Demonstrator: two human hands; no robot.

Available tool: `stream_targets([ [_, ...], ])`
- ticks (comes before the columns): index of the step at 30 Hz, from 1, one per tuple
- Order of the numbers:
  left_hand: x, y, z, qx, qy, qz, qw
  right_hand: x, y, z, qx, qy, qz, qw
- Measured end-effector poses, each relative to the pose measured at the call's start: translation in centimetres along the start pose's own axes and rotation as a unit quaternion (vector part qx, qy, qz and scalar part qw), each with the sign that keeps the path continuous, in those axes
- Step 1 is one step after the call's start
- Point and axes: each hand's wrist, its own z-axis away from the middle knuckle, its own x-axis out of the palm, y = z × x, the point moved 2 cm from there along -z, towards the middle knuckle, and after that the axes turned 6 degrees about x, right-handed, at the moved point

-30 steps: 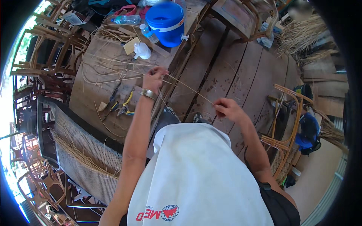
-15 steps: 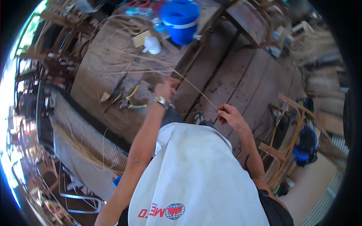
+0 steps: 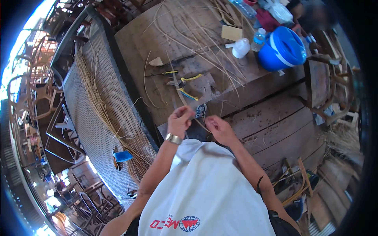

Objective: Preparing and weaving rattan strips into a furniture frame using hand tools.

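Note:
A thin strip of rattan cane [image 3: 184, 94] curves from the wooden platform down between my hands. My left hand [image 3: 180, 121], with a metal watch on the wrist, has its fingers curled closed around the strip. Close to it on the right, my right hand [image 3: 220, 129] pinches the strip near its lower end. Just beyond my hands lie pruning shears [image 3: 191, 96] with yellow handles, spread apart. Beside them is a slim tool [image 3: 170, 72] with a yellow part. More loose cane strips [image 3: 208, 49] are scattered farther off.
At the far right stand a blue lidded bucket [image 3: 275, 51], a water bottle [image 3: 258, 39] and a white container [image 3: 241, 48], near a tan block [image 3: 231, 33]. A woven cane panel [image 3: 88, 102] on the left carries a bundle of cane [image 3: 96, 104] and a blue object [image 3: 123, 156].
My view has turned left, so the bucket now appears farther right. My hands have come close together, and my left hand has closed on the cane strip.

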Motion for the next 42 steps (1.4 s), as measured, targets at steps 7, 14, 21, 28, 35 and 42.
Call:
stream_targets([
  [7, -8.7, 2.9, -2.3, 0.019, 0.13, -0.015, 0.991, 5.0, -4.2, -15.1, -0.224, 0.126, 0.501, 0.826],
  [14, -10.0, 3.9, -5.3, 0.008, 0.152, 0.032, 0.988, 7.4, -2.7, -23.7, -0.13, 0.017, 0.809, 0.573],
  [21, -10.9, 3.8, -7.8, -0.029, 0.16, 0.052, 0.985, 6.8, -6.8, -23.2, -0.108, -0.111, 0.538, 0.829],
  [28, -11.1, 4.1, -9.3, -0.053, 0.144, 0.042, 0.987, 8.3, -9.0, -23.2, 0.187, -0.336, 0.142, 0.912],
  [35, -11.2, 3.1, -8.5, -0.078, 0.102, 0.028, 0.991, 10.2, -9.2, -26.6, 0.23, -0.34, 0.042, 0.911],
  [42, -11.2, 2.6, -7.0, -0.102, 0.069, 0.032, 0.992, 10.3, -11.0, -28.6, 0.223, -0.308, 0.028, 0.925],
])
